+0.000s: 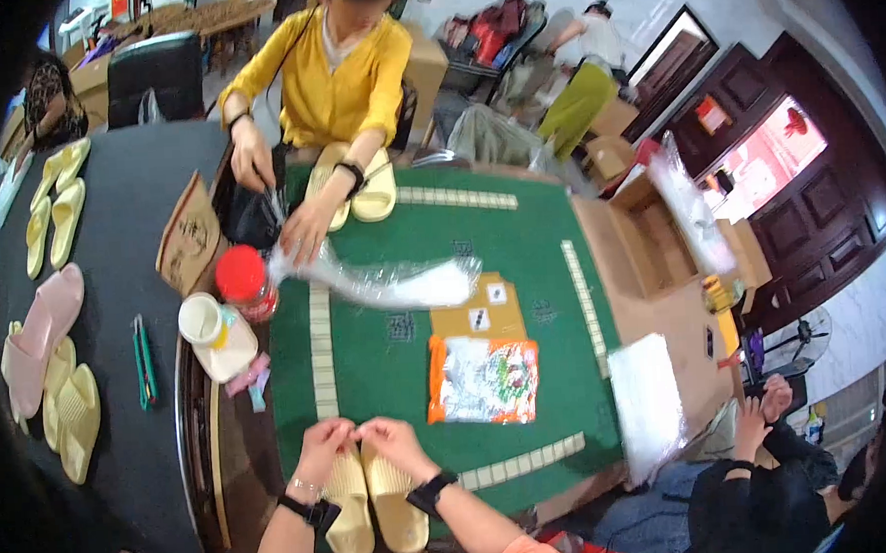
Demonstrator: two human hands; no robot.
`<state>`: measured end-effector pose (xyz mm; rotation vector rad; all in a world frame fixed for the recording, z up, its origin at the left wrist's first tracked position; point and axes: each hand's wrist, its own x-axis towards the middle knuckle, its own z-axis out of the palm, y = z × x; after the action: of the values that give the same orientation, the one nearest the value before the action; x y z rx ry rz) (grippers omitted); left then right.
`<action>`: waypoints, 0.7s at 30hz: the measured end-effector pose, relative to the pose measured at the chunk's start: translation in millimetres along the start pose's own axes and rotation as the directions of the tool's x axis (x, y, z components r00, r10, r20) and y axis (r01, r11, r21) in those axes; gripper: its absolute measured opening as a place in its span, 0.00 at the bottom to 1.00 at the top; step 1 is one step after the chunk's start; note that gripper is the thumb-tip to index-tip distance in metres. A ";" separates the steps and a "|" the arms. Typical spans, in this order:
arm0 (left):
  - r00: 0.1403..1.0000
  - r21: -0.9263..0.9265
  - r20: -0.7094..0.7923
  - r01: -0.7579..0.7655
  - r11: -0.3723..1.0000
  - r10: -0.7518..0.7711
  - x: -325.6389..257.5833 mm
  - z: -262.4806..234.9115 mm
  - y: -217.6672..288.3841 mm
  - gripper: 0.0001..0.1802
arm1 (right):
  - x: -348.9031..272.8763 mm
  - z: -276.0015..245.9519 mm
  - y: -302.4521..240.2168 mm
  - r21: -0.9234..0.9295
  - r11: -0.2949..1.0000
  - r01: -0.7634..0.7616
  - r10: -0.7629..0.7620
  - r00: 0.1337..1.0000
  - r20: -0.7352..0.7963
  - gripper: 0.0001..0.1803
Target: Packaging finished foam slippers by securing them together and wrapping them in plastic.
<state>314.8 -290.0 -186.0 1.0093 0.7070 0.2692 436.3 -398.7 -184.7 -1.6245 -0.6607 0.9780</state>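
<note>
- Head view shows your left hand (pixel 324 445) and right hand (pixel 397 442) meeting at the far tips of a pair of pale yellow slippers (pixel 372 503), which lie side by side, soles down, at the near edge of the green worktop (pixel 388 364).
- Your left hand is curled, fingers pressed together on the toe of the left slipper; your right hand is likewise closed, pinching at the toe of the right one. The fingertips of both hands touch, just over the gap between the two toes. Whether they pinch the foam itself or something small between them is too fine to tell.
- To my eye, the step in hand is squaring the pair. Keep the inner edges touching along their whole length and the toes level, and press with flat fingertips rather than nails, since soft foam will likely dent.
- Keep your wrists low so the heels, which overhang the near edge of the worktop toward you, don't tip off.
- The slippers lie directly under and behind your hands, running back between your forearms; the toes are at your fingertips, the heels near your wrist bands.
- Beyond the slippers, further up the worktop, lies an orange-edged printed plastic packet (pixel 482 378), well apart from your hands; a tan cardboard piece (pixel 475 318) sits just beyond that.
- A row of pale tiles (pixel 525 461) lies to the right of the slippers.
- Across the worktop, a person in a yellow top (pixel 337 77) handles a clear plastic bag (pixel 383 280), with another pair of yellow slippers (pixel 358 186) before them.
</note>
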 end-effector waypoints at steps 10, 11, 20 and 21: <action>0.994 -0.081 -0.027 0.099 0.992 -0.102 -6.9 8.2 2.2 0.08 | -12.7 -4.2 -14.3 -0.188 0.963 -0.196 0.201 0.980 0.006 0.11; 0.996 -0.098 -0.035 0.081 0.992 -0.085 -6.6 6.1 -2.8 0.08 | -12.4 -3.8 -20.0 -0.181 0.962 -0.205 0.211 0.977 0.011 0.11; 1.000 -0.225 0.024 -0.012 0.974 0.018 17.4 19.6 6.6 0.08 | -3.4 -7.8 -25.3 0.042 0.998 -0.051 0.056 0.991 -0.123 0.06; 0.997 -0.252 0.064 0.049 0.967 -0.034 16.9 16.4 5.4 0.09 | -3.9 -8.1 -21.0 -0.028 0.998 -0.049 0.044 0.990 -0.137 0.07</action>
<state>338.8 -289.6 -182.9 0.7550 0.6220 0.2840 442.5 -400.3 -162.8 -1.7241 -0.5490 0.8846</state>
